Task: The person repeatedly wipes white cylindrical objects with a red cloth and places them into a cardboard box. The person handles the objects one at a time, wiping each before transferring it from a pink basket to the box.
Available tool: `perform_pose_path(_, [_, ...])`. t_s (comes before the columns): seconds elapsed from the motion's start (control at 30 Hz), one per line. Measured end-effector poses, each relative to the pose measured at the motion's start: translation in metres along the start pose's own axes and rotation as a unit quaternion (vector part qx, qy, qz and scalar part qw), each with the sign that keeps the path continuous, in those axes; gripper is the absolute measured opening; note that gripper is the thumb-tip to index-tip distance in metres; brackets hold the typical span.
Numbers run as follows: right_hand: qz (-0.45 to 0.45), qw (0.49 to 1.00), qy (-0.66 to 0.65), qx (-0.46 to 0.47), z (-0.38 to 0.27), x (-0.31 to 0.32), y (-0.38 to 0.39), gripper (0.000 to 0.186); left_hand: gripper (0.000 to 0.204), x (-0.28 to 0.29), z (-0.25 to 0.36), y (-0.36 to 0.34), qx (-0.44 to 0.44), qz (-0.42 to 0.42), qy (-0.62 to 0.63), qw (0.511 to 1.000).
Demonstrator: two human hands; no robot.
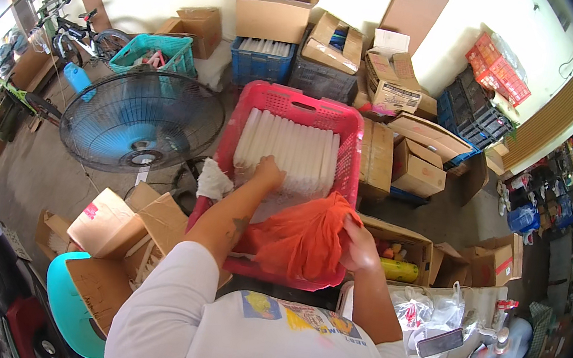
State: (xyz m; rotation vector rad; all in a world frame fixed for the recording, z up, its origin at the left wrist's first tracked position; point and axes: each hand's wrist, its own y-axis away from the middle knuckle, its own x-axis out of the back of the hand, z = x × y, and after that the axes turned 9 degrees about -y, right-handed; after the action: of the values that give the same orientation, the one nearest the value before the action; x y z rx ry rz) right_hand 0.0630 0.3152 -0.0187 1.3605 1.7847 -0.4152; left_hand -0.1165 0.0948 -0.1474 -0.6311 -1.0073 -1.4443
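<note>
A pink plastic crate (289, 100) stands in front of me, holding a row of several long white tubes (290, 152). My left hand (269, 174) reaches into the crate and rests on the near ends of the white tubes. My right hand (359, 245) grips an orange plastic bag (304, 238) that hangs open over the crate's near edge. A white cloth (214, 179) lies over the crate's left rim.
A large blue floor fan (141, 120) stands to the left. Cardboard boxes (414, 168) crowd the right and back, with blue crates (260, 63), a teal basket (155, 53) and a bicycle (74, 31) behind. Folded cartons (125, 223) lie at lower left.
</note>
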Motion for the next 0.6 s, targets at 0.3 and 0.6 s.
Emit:
perform_pose_path(0.3, [-0.009, 0.617, 0.741, 0.265, 0.068, 0.075, -0.038, 0.047, 0.082, -0.042, 0.039, -0.048, 0.209, -0.022, -0.015, 0.978])
perform_pose_path(0.6, [-0.030, 0.602, 0.751, 0.268, 0.077, 0.070, -0.038, 0.045, 0.050, -0.065, 0.017, -0.072, 0.062, -0.085, -0.068, 0.992])
